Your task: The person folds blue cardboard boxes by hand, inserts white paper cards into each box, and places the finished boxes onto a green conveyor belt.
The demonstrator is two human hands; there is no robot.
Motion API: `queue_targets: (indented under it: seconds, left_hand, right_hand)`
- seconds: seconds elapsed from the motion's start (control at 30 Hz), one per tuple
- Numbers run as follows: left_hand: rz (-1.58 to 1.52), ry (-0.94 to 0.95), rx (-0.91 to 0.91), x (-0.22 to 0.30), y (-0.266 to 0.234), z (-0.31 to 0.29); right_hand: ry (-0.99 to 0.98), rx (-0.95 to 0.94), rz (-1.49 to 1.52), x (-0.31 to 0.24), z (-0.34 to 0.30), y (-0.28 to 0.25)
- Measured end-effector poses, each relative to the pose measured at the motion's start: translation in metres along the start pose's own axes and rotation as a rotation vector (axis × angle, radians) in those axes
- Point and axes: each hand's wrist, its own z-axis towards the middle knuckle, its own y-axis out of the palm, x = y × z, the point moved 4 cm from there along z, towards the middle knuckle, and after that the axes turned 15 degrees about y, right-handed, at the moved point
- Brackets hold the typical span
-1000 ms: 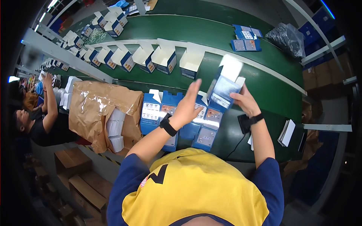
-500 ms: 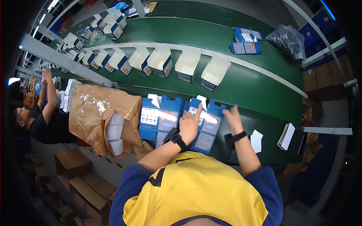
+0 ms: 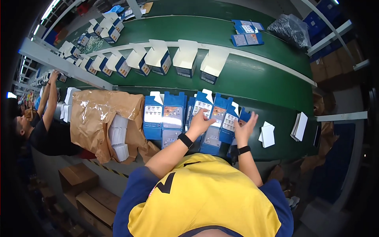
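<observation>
Flattened blue cartons with white-and-grey printed panels lie in front of me on the green bench. My left hand (image 3: 200,125) is over the middle flat carton (image 3: 213,136), thumb and index finger apart, holding nothing I can see. Against another flat carton (image 3: 228,123), partly overlapping the middle one at its right, is my right hand (image 3: 245,128). Its thumb is by the printed panel and its fingers are spread. Part of that carton is hidden behind the hand. Further left lies another flat carton (image 3: 172,118), which neither hand touches.
A brown paper bag (image 3: 92,114) with white folded papers (image 3: 118,134) stands left. White cards (image 3: 267,135) and a paper stack (image 3: 299,126) lie right. Open boxes (image 3: 185,59) line the conveyor beyond; more flat cartons (image 3: 246,33) lie farther back. Another person (image 3: 47,130) works at far left.
The right-hand carton now shows beside and over the middle one. My right hand has come down to it. My left hand no longer points its index finger over the middle carton.
</observation>
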Motion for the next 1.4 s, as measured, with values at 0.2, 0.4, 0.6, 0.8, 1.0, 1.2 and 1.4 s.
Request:
queue_targets:
  seconds: [0.2, 0.4, 0.6, 0.8, 1.0, 1.2, 1.4]
  left_hand:
    - [0.234, 0.054, -0.16, 0.017, 0.017, 0.005]
    - [0.016, 0.042, -0.232, 0.014, 0.034, 0.008]
    - [-0.89, -0.035, -0.239, 0.043, -0.013, 0.002]
    - [-0.621, 0.388, 0.364, 0.115, -0.067, -0.003]
    - [-0.479, 0.458, 0.221, 0.13, -0.073, -0.017]
    - [-0.624, 0.648, -0.381, 0.137, -0.022, -0.044]
    - [-0.403, 0.458, -0.216, 0.134, -0.043, -0.032]
  right_hand:
    - [0.567, -0.368, 0.169, 0.057, 0.01, 0.009]
    - [0.827, -0.846, 0.524, 0.058, 0.002, 0.023]
    - [0.098, -0.843, 0.707, -0.022, 0.001, -0.065]
    - [-0.755, -0.655, 0.415, -0.111, -0.031, -0.111]
    - [-0.692, -0.714, 0.651, -0.101, -0.026, -0.091]
    - [-0.084, -0.811, 1.198, -0.109, -0.003, -0.067]
    - [-0.129, -0.784, 1.206, -0.111, 0.002, -0.08]
